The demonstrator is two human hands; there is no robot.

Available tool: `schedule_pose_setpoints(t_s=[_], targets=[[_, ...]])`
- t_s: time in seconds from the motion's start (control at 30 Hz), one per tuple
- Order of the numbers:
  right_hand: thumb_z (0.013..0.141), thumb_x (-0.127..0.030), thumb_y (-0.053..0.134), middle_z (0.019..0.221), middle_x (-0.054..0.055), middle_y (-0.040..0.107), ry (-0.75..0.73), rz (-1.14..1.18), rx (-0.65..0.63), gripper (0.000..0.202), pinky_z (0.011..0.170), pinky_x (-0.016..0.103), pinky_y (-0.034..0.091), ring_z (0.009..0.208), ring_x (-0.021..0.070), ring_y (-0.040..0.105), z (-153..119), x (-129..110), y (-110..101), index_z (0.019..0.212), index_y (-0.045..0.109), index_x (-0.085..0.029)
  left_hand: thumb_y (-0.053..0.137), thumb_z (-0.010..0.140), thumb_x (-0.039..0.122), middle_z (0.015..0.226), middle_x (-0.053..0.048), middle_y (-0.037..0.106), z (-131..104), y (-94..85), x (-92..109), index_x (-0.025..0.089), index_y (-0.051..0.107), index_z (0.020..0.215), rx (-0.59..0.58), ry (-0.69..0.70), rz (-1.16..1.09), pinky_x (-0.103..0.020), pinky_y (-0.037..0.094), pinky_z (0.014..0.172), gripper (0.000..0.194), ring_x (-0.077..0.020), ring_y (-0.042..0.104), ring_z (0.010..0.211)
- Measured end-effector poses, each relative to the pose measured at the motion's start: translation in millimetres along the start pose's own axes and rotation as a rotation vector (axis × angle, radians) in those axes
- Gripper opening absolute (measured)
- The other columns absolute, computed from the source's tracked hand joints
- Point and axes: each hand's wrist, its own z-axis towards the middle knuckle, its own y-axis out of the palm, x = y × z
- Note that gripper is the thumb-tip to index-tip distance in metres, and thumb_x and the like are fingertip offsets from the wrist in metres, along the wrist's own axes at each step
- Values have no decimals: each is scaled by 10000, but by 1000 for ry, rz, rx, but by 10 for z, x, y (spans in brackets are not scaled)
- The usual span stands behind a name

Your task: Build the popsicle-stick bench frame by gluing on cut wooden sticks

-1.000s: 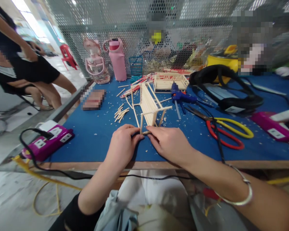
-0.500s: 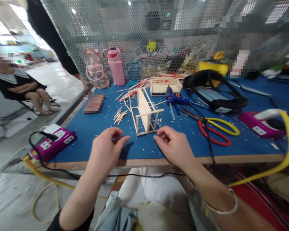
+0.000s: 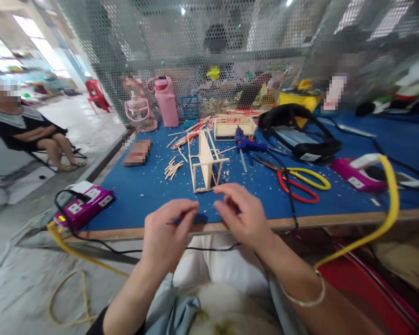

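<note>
A frame glued from thin wooden sticks [image 3: 206, 160] stands on the blue table in front of me. My left hand [image 3: 165, 228] hovers over the table's front edge, thumb and fingertips drawn together, and nothing shows between them. Just right of it, my right hand [image 3: 242, 214] has its thumb and index finger apart, holding nothing. Its index fingertip is close to the frame's near foot; whether they touch I cannot tell. Several short loose sticks [image 3: 173, 168] lie left of the frame. A blue glue gun [image 3: 251, 143] rests to its right, near scissors [image 3: 296, 181] with red and yellow handles.
Behind the frame sits a wooden stick tray [image 3: 233, 129]. A black headband device [image 3: 300, 135] lies at right. Purple power strips [image 3: 85, 207] with cables flank the table. Pink bottles [image 3: 166, 102] stand against the mesh screen. A seated person [image 3: 31, 125] is at far left.
Both hands have come closer together, and the left thumb and fingertips have closed toward each other. The right thumb and index finger have spread. The camera view has shifted slightly.
</note>
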Motion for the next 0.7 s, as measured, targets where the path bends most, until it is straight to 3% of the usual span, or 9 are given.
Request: schedule_pose_setpoints(t_s=[0.07, 0.13, 0.27, 0.4, 0.57, 0.7], targets=[[901, -268, 523, 1225, 106, 613, -81, 69, -103, 362, 898, 301, 498, 1067, 178, 594, -101, -136, 94, 1249, 534, -171, 638, 787, 172, 744, 25, 724, -51, 54, 29, 205, 706, 743, -55, -14, 3, -183, 484, 660, 87, -106, 648, 679], [904, -246, 516, 1285, 124, 586, -85, 81, -142, 418, 997, 333, 457, 1195, 192, 534, -188, -214, 197, 1310, 489, -149, 646, 773, 171, 668, 38, 698, -61, 103, 11, 199, 693, 709, -77, -96, 13, -176, 470, 600, 84, -95, 615, 605], [907, -170, 490, 1248, 120, 625, -48, 83, -84, 363, 1004, 331, 463, 1173, 183, 566, -262, -203, 299, 1263, 554, -141, 614, 797, 182, 680, 33, 688, -69, 135, -73, 189, 671, 755, -85, -185, 2, -182, 473, 590, 71, -95, 608, 602], [901, -168, 514, 1067, 52, 719, 70, 214, 17, 245, 897, 283, 527, 1006, 152, 659, -239, -174, 226, 1074, 684, -207, 607, 823, 227, 752, 11, 693, -143, 140, -71, 180, 630, 865, -85, -229, -216, -202, 526, 617, 66, -110, 646, 644], [880, -159, 553, 1040, 37, 711, 104, 250, 10, 236, 871, 290, 523, 988, 151, 647, -188, -154, 84, 1035, 709, -243, 608, 835, 250, 893, -44, 721, -171, 192, 51, 178, 518, 1173, -190, -449, -713, -307, 575, 756, 357, -165, 693, 810], [894, -187, 540, 1031, 51, 671, 92, 266, -26, 234, 843, 305, 518, 967, 156, 625, -148, -138, 17, 1049, 706, -244, 668, 774, 197, 910, -44, 720, -140, 238, 147, 193, 375, 1353, -179, -530, -869, -315, 569, 797, 650, -169, 693, 859]])
